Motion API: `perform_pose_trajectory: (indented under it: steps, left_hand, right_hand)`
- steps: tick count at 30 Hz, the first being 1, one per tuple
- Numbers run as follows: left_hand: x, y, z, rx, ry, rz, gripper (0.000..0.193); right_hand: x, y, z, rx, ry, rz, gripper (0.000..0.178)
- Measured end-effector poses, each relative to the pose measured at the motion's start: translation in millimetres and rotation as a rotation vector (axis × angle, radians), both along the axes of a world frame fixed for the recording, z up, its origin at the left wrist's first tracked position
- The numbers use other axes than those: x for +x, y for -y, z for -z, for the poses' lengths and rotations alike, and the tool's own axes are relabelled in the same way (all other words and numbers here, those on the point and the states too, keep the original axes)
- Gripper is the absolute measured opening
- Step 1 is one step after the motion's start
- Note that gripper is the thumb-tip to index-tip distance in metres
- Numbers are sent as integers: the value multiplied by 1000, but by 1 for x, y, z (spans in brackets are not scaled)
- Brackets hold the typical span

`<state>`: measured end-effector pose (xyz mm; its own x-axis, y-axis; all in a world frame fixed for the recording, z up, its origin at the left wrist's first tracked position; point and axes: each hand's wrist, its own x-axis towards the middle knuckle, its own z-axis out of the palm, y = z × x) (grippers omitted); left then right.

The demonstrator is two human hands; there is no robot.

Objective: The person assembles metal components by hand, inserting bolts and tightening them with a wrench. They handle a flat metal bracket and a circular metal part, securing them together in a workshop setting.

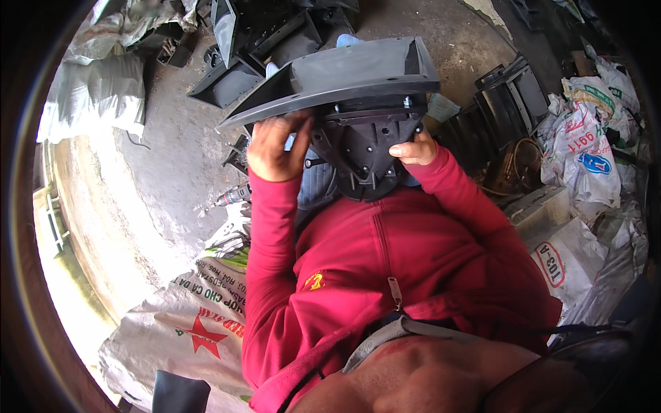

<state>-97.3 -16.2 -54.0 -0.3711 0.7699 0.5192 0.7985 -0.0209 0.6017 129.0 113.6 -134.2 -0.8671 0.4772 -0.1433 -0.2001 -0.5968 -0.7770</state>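
A large black plastic tray-like part [344, 69] is raised above my lap, tilted, its long rim toward me. Beneath that rim is a black triangular bracket [361, 148] with ribs, holes and several bolts; one bolt [315, 163] juts from its left side. My right hand [417, 149] grips the bracket's right edge, the thumb resting on its face. Up against the underside of the rim, left of the bracket, is my left hand [277, 146]. Its fingers are curled in, and what lies between them is hidden.
More black plastic parts [275, 34] lie on the concrete floor ahead, and others are stacked at the right [513, 96]. White printed sacks [582, 141] pile up on the right; a large sack [179, 330] lies at my left. A power tool [234, 195] rests near my left forearm.
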Motion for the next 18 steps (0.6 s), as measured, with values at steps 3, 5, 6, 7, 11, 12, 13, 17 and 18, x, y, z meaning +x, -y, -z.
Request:
perform_pose_trajectory:
  steps: [3,5,6,7,11,12,13,17,18]
  left_hand:
    - [15,-2,2,48,6,29,19]
    - [23,-6,-4,66,-46,62,18]
    - [24,-7,-4,32,-18,41,18]
    - [26,-7,-4,-1,9,20,18]
    - [29,-11,-5,-24,24,-23,16]
    - [31,-10,-7,-38,0,-24,16]
    - [32,-9,-8,-44,-29,-23,17]
    - [33,-6,-6,-51,-56,-32,18]
    - [33,-5,-3,-44,-36,-44,18]
  right_hand:
    - [8,3,4,-184,-83,-42,65]
    - [18,11,16,-336,-82,-1,63]
    - [19,10,18,-232,-5,12,63]
    - [23,7,20,-128,72,26,64]
    - [29,7,-15,533,356,633,71]
    - [26,8,-43,689,456,833,74]
    - [34,2,-54,961,453,863,69]
    - [9,11,-113,1832,475,575,44]
    - [-4,13,-114,1900,496,516,44]
